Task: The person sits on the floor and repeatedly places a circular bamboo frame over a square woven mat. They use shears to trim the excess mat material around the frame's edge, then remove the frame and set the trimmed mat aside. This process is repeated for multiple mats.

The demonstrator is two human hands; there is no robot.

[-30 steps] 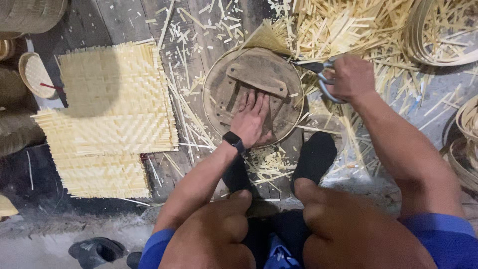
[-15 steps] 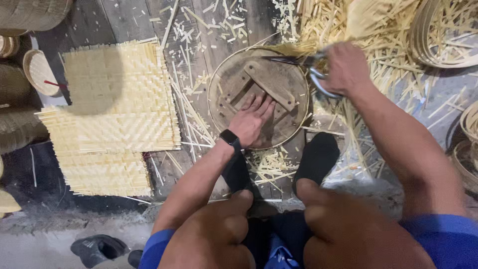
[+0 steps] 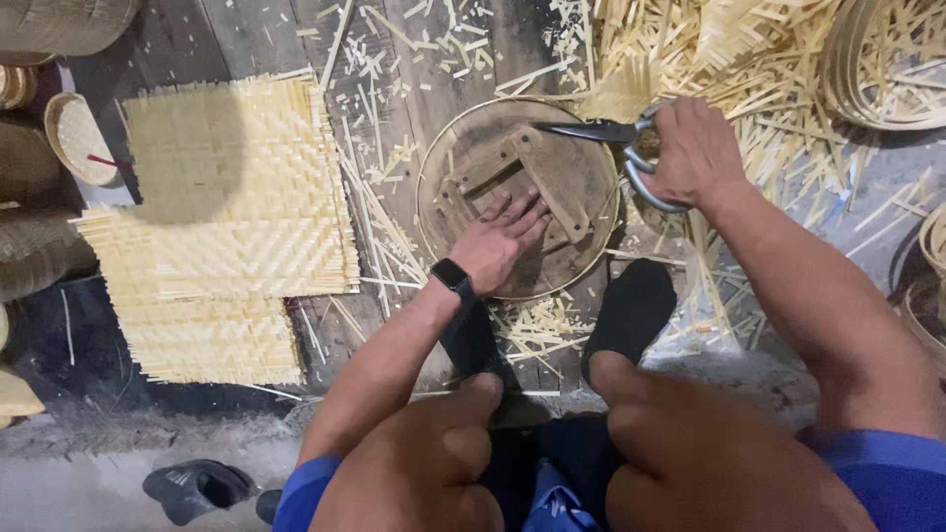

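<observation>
Round wooden disc [image 3: 519, 197] pinned on plank floor [image 3: 246, 34]; scissors [image 3: 616, 148] applied at its far rim.

Disc is worn brown, thin pale rim, crossed wooden battens nailed on top, sited ahead of black-socked feet. Left hand [image 3: 501, 239] is laid flat on it, fingers spread, grip not closed. Right hand [image 3: 695, 153] grip is closed on the grey metal scissor handles. Woven bamboo mats [image 3: 232, 227] lie left; split strips [image 3: 749, 59] are scattered beyond.

Blue shorts, black socks, black wristwatch [image 3: 451, 275].
</observation>
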